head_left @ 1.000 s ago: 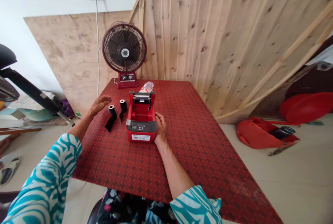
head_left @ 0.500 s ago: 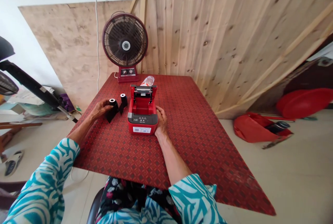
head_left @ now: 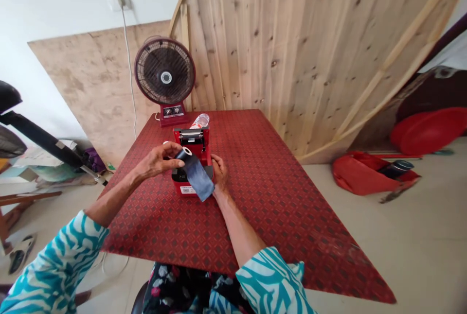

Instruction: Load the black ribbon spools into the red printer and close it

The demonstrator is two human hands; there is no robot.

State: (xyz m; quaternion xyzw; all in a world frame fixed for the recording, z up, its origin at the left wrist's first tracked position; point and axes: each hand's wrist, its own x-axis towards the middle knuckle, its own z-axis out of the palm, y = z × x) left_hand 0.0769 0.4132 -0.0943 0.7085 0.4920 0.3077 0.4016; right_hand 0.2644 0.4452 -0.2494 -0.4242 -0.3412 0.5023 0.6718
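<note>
Hands apart but close together, over the printer: the left hand (head_left: 156, 163) pinches a dark ribbon roll (head_left: 184, 153), its loose strip hanging down across the front of the red label printer (head_left: 191, 139), while the right hand (head_left: 219, 173) rests against that printer's right side. We record the printer, lid raised, near the middle of the red patterned surface (head_left: 255, 207), with a plastic bottle (head_left: 200, 121) just behind it and a maroon desk fan (head_left: 165, 78) at the far edge. Behind stand a plank wall (head_left: 292, 51) and a plywood sheet (head_left: 83, 85). On the floor at right we note a red bag (head_left: 359, 175) and a red basin (head_left: 428, 130).
</note>
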